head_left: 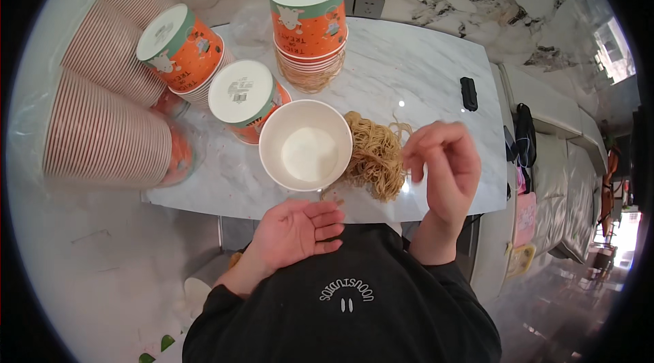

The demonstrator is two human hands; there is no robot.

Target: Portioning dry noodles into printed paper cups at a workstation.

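Just beyond my left hand (294,232) stands a white paper tub (270,152), mouth up, its pale inside showing. This hand is palm up near the table's front edge, its fingers stretched out and nothing in them. A tangled heap of thin tan string (373,159) lies against the tub's right side. My right hand (446,169) is raised at the heap's right edge, fingers curled and pinched together. A few loose strands rise beside its fingertips; whether it grips one is too small to tell.
Upside-down orange and green paper tubs stand behind: a single-looking one (240,94), a stack (180,50), and another stack (308,16) with tan string around its base. Long sleeves of nested tubs (109,135) lie left. A black object (469,94) sits far right on the marble-patterned table (436,56).
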